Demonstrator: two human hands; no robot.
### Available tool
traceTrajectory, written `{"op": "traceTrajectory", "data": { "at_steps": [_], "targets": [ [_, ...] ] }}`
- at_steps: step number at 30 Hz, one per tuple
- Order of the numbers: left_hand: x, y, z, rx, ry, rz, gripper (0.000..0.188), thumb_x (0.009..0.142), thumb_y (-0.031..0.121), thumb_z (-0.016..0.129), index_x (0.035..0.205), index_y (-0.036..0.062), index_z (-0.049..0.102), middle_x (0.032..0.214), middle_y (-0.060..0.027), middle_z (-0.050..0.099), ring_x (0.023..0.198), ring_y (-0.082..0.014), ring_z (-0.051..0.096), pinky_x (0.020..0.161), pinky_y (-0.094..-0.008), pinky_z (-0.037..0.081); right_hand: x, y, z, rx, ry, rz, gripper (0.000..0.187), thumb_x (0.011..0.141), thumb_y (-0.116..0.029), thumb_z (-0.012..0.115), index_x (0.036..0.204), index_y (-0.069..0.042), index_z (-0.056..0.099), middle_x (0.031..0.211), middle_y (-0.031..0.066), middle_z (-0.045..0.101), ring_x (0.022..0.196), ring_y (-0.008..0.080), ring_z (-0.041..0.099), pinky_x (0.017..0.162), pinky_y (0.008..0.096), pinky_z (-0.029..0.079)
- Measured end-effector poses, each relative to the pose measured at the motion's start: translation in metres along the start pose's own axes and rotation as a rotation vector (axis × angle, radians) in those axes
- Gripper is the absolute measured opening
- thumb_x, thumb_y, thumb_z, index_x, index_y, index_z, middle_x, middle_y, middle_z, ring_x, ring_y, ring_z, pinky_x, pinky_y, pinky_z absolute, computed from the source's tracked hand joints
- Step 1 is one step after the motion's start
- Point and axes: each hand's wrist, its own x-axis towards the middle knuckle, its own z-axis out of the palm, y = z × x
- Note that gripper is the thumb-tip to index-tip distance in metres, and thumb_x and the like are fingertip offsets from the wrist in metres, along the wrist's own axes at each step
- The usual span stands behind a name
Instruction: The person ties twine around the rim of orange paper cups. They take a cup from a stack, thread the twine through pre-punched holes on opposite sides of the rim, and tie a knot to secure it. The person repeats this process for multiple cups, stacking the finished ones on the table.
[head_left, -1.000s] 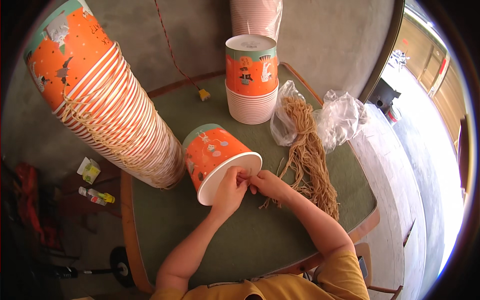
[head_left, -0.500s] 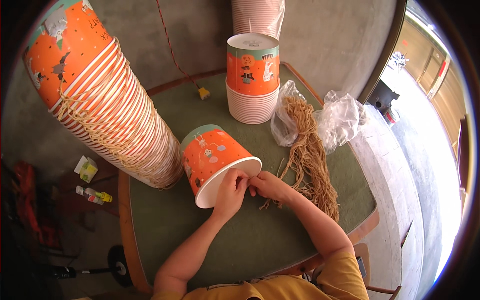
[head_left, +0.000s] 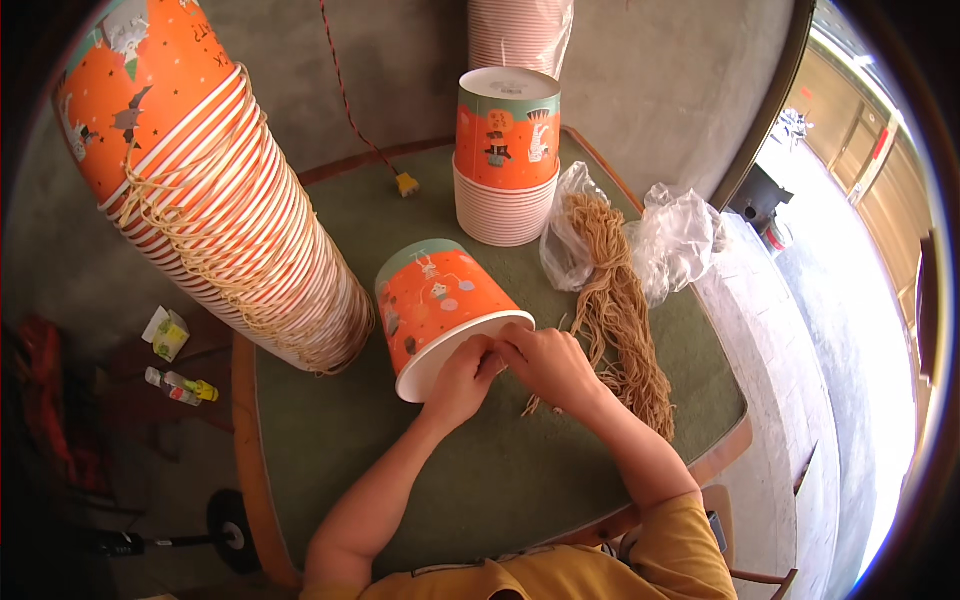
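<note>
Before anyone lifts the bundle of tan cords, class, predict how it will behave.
The bundle of tan cords would probably sag, since it bends and splays loosely. It seems unlikely to roll, lying spread across the green table. Its crossing strands may tangle.

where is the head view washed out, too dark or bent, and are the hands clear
In the head view, glare bleaches the ground at far right; in the head view, shadow dims the lower left around the black disc; in the head view, the table edge curves, while the hands look fairly sharp.
</note>
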Motion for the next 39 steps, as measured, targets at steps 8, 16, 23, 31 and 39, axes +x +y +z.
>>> {"op": "traceTrajectory", "data": {
  "at_steps": [8,16,23,31,39],
  "targets": [
    [0.003,0.0,-0.001,0.028,-0.026,-0.029,0.018,0.093,0.016,0.063,0.099,-0.0003,0.06,0.089,-0.0164,0.066,0.08,-0.0323,0.064,0.073,-0.0403,0.049,0.0,0.008,0.008,0.082,0.044,0.008,0.019,0.095,-0.026,0.056,0.1,-0.01,0.067,0.062,0.0103,0.065,0.063,0.0312,0.068,0.064,0.0421,0.055],
    [0.007,-0.005,-0.009,-0.128,-0.101,-0.15,0.018,0.094,0.017,0.065,0.099,-0.0002,0.064,0.085,-0.0055,0.067,0.076,-0.0136,0.06,0.07,-0.0313,0.049,-0.027,0.015,0.009,0.049,0.178,-0.192,0.014,0.089,-0.016,0.064,0.101,-0.01,0.06,0.082,0.0103,0.065,0.069,0.0298,0.067,0.056,0.041,0.055],
    [0.009,-0.01,-0.01,-0.244,-0.182,-0.196,0.014,0.098,0.013,0.062,0.1,-0.0004,0.063,0.09,-0.0008,0.063,0.083,-0.0071,0.058,0.075,-0.0241,0.051,-0.038,0.022,0.044,-0.253,0.319,-0.209,0.017,0.083,-0.017,0.071,0.093,-0.009,0.059,0.077,0.0046,0.055,0.07,0.0204,0.065,0.054,0.0365,0.053],
    [0.009,-0.006,-0.014,-0.261,-0.209,-0.228,0.01,0.099,0.009,0.06,0.101,-0.0003,0.063,0.092,-0.0008,0.062,0.085,-0.0072,0.058,0.077,-0.0227,0.052,-0.036,0.015,0.041,0.04,0.245,-0.11,0.01,0.082,-0.013,0.069,0.086,-0.008,0.06,0.077,0.0055,0.06,0.066,0.0259,0.066,0.057,0.0391,0.055],
    [0.008,-0.007,-0.02,-0.421,-0.239,-0.304,0.013,0.096,0.009,0.061,0.105,-0.0001,0.063,0.096,-0.0021,0.064,0.087,-0.009,0.059,0.079,-0.0254,0.05,-0.037,0.015,0.039,0.171,0.19,-0.064,0.013,0.082,-0.009,0.064,0.095,-0.009,0.063,0.085,0.0071,0.067,0.069,0.0305,0.068,0.06,0.042,0.056]
  ]
}}
